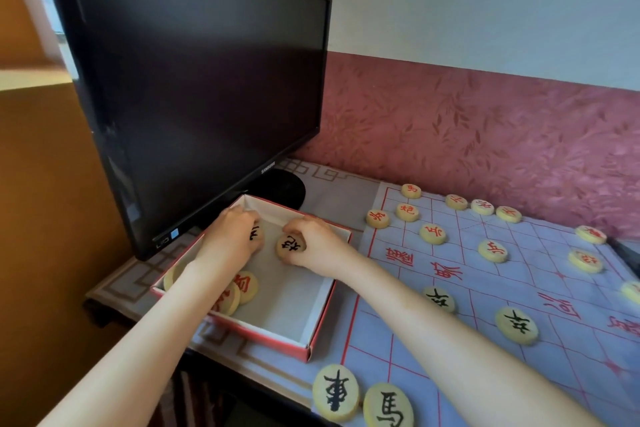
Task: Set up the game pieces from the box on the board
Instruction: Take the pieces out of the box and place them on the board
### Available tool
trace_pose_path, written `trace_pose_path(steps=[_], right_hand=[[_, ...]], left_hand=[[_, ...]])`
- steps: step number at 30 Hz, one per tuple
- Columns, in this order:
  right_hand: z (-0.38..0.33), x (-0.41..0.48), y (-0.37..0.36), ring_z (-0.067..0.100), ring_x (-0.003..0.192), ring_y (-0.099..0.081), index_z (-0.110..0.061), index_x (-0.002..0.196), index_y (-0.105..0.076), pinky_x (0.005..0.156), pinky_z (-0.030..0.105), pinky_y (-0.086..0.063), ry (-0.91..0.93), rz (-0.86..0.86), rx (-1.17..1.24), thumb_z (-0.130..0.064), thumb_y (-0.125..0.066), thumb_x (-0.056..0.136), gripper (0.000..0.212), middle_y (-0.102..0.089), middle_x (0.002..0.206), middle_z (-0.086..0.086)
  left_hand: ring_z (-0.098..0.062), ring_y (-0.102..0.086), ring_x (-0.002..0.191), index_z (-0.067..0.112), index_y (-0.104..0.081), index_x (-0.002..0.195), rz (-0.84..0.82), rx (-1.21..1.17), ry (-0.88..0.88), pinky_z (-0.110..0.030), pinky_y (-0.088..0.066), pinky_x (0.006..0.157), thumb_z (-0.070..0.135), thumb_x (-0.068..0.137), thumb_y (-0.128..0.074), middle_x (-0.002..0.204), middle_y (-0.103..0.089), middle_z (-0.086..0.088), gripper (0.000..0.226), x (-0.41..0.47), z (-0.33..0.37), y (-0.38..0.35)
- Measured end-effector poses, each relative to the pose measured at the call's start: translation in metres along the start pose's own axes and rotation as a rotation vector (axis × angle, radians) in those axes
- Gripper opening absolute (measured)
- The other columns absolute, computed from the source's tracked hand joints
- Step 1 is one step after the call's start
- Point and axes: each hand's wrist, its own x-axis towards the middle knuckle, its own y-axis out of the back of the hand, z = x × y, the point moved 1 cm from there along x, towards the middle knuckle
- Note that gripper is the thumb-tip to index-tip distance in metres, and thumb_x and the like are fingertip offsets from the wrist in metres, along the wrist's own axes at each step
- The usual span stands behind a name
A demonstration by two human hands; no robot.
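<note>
A red-sided box with a white inside sits left of the pale blue board with red lines. Both hands are inside the box. My left hand is closed on a round wooden piece with a black character. My right hand grips another black-marked piece. Red-marked pieces lie in the box under my left forearm. On the board stand several red-marked pieces along the far side and black-marked ones nearer me.
A large black monitor on a round stand rises just behind the box. A patterned cloth covers the table. A red-patterned wall runs behind the board. The table's left edge drops off by an orange wall.
</note>
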Motion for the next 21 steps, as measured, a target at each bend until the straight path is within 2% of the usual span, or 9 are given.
trace_pose_path(steps=[2,6,9,13,16,18,21], right_hand=[[-0.003,-0.011,0.013,0.017,0.121,-0.047,-0.013,0.130,-0.052,0.095,0.023,-0.037,0.000,0.036,0.082,-0.029,-0.065,0.083,0.051,-0.053,0.129,0.004],[-0.001,-0.046,0.049,0.004,0.096,-0.053,-0.021,0.122,-0.057,0.083,0.018,-0.042,-0.016,0.111,0.230,-0.031,-0.069,0.081,0.044,-0.059,0.113,-0.004],[0.012,-0.080,0.070,-0.001,0.091,-0.053,-0.024,0.119,-0.057,0.078,0.011,-0.043,-0.055,0.107,0.248,-0.028,-0.072,0.079,0.044,-0.060,0.109,-0.008],[0.032,-0.127,0.079,-0.005,0.094,-0.051,-0.031,0.114,-0.057,0.079,0.011,-0.038,-0.113,0.083,0.165,-0.031,-0.072,0.079,0.039,-0.059,0.102,-0.019],[0.039,-0.156,0.075,-0.015,0.083,-0.049,-0.031,0.112,-0.057,0.073,0.004,-0.037,-0.148,0.064,0.129,-0.030,-0.071,0.079,0.035,-0.054,0.092,-0.023],[0.041,-0.166,0.068,-0.015,0.085,-0.048,-0.031,0.113,-0.057,0.076,0.007,-0.038,-0.154,0.047,0.103,-0.032,-0.070,0.080,0.036,-0.053,0.094,-0.022],[0.042,-0.168,0.059,0.001,0.105,-0.050,-0.029,0.121,-0.054,0.094,0.024,-0.040,-0.159,0.041,0.040,-0.034,-0.067,0.082,0.041,-0.055,0.111,-0.016]], left_hand=[[-0.024,-0.048,0.118,0.019,-0.051,0.128,0.105,-0.127,-0.022,-0.034,-0.044,0.092,0.025,0.083,-0.064,0.129,-0.052,-0.007,0.048,-0.009,0.004,0.004],[-0.019,-0.058,0.104,0.020,-0.059,0.119,0.257,-0.320,-0.068,-0.026,-0.044,0.078,0.024,0.081,-0.067,0.115,-0.059,0.000,0.039,-0.028,0.020,0.016],[-0.014,-0.058,0.098,0.019,-0.062,0.114,0.238,-0.438,-0.117,-0.021,-0.040,0.075,0.023,0.078,-0.072,0.100,-0.057,0.006,0.038,-0.039,0.035,0.019],[-0.005,-0.053,0.088,0.018,-0.063,0.114,0.165,-0.520,-0.190,-0.014,-0.036,0.077,0.021,0.073,-0.076,0.107,-0.065,-0.001,0.043,-0.048,0.058,0.017],[-0.009,-0.055,0.090,0.020,-0.063,0.113,0.140,-0.552,-0.237,-0.016,-0.036,0.077,0.025,0.070,-0.078,0.107,-0.063,-0.001,0.046,-0.055,0.074,0.016],[-0.012,-0.057,0.092,0.023,-0.063,0.112,0.135,-0.564,-0.254,-0.019,-0.038,0.078,0.025,0.070,-0.078,0.105,-0.062,0.001,0.044,-0.060,0.084,0.016],[-0.010,-0.056,0.091,0.025,-0.064,0.110,0.133,-0.552,-0.281,-0.019,-0.038,0.078,0.026,0.070,-0.078,0.102,-0.061,0.004,0.043,-0.066,0.094,0.015]])
